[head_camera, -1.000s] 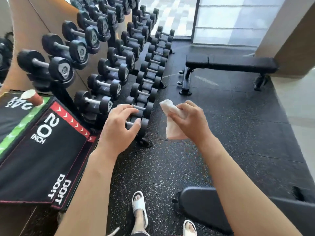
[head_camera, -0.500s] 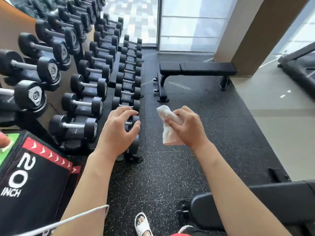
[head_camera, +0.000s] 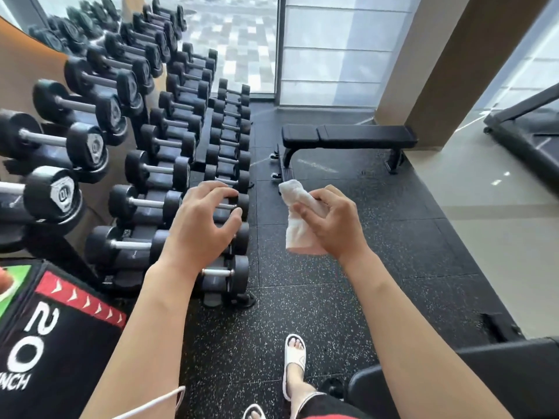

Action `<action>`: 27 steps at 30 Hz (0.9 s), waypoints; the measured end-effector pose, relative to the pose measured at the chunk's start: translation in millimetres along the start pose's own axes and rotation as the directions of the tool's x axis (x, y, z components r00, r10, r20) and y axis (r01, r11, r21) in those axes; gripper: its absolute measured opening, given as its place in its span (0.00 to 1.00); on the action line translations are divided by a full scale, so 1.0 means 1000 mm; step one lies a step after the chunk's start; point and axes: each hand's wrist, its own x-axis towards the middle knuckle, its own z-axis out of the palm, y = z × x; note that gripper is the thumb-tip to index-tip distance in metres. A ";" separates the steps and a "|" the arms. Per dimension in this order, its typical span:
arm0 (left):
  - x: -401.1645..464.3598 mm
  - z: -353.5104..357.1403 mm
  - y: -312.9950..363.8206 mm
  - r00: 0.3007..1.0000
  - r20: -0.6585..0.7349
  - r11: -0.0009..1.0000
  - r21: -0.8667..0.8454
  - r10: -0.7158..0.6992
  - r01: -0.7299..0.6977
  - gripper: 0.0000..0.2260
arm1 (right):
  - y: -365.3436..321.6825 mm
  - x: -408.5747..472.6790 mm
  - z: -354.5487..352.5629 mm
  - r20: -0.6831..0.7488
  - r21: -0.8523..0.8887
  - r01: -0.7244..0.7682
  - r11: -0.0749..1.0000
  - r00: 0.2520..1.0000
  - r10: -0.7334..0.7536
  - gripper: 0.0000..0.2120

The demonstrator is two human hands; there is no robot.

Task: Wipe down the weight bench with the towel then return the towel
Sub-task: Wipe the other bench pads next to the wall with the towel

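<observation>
Head view, the only one: right hand (head_camera: 334, 223) is gripping the towel (head_camera: 298, 219), fingers (head_camera: 305, 210) curled round its middle w/ thumb side pinching, so the white roll is sticking up past the knuckles and a looser flap is hanging below the palm. Left hand (head_camera: 201, 228) is hovering beside it, fingers (head_camera: 223, 193) spread and loosely bent, holding nothing; it is sitting in front of the dumbbell rack (head_camera: 169, 164) in the picture, but contact w/ any dumbbell can't be told. Towel is thus in mid-air, centre of the scene, over the speckled rubber floor (head_camera: 317, 297), well apart from either bench. One weight bench (head_camera: 348, 137) is standing at the far side by the pillar (head_camera: 453, 62); another dark padded bench (head_camera: 484, 379) is showing at the near right edge, partly cut off. Which one is meant can't be told. Progress, as a judgement: towel is in hand, so pick-up is done; no pad is being touched, so wiping doesn't look started, tho the pics can't prove a pad is unwiped. Left to do, probably: reach a bench, wipe the pad, then take the towel back; its home spot isn't in sight. Near left, a plyo box (head_camera: 60, 343) marked 20 INCH; a sandalled foot (head_camera: 295, 352) is pointing fwd.
</observation>
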 end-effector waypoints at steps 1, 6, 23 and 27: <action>0.006 0.001 -0.001 1.000 -0.003 1.000 0.008 0.000 0.000 0.13 | 0.003 0.005 0.001 0.004 -0.002 0.007 1.000 1.000 -0.007 0.13; 0.049 0.016 0.000 1.000 -0.005 1.000 0.029 0.000 0.000 0.14 | 0.030 0.041 0.005 -0.028 0.025 -0.017 1.000 0.999 0.018 0.13; 0.260 0.154 0.040 0.998 0.065 0.999 0.051 0.011 -0.014 0.13 | 0.193 0.223 -0.057 -0.096 0.074 -0.070 0.995 0.992 0.077 0.12; 0.299 0.180 0.051 0.994 0.102 0.996 0.079 0.040 -0.048 0.15 | 0.223 0.252 -0.073 -0.139 0.077 -0.081 0.994 0.986 0.091 0.11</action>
